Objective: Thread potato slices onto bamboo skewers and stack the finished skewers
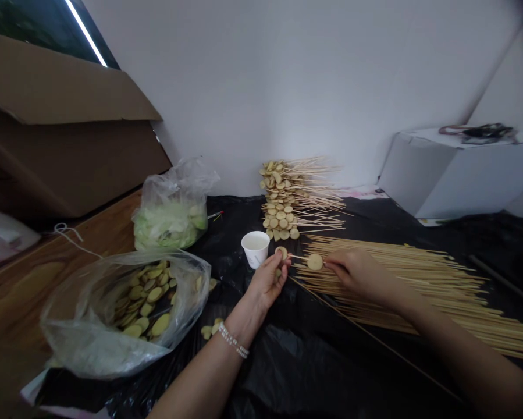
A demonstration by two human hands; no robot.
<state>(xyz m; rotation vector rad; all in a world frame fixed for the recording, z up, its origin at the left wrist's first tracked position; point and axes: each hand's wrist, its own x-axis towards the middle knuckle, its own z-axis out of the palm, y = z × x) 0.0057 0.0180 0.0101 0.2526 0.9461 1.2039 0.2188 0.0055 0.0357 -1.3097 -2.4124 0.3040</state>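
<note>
My left hand (270, 277), with a beaded bracelet (233, 340) on its wrist, has its fingers closed on a pale round slice (281, 253) that looks like potato. Facing it, my right hand (351, 267) pinches a thin bamboo skewer (299, 257). One potato slice (315, 262) is threaded on that skewer close to my right fingertips, and the skewer's left end reaches my left hand. Just behind my left hand stands a white paper cup (255, 249). Under my right forearm lies a wide spread of bare bamboo skewers (401, 279).
Loaded potato skewers (281, 201) are stacked by the wall. At left, an open plastic bag (84, 326) holds potato slices (145, 294); behind it is a bag of pale green vegetable (169, 221). Loose slices (211, 330) lie on black plastic sheeting (287, 361). Boxes flank both sides.
</note>
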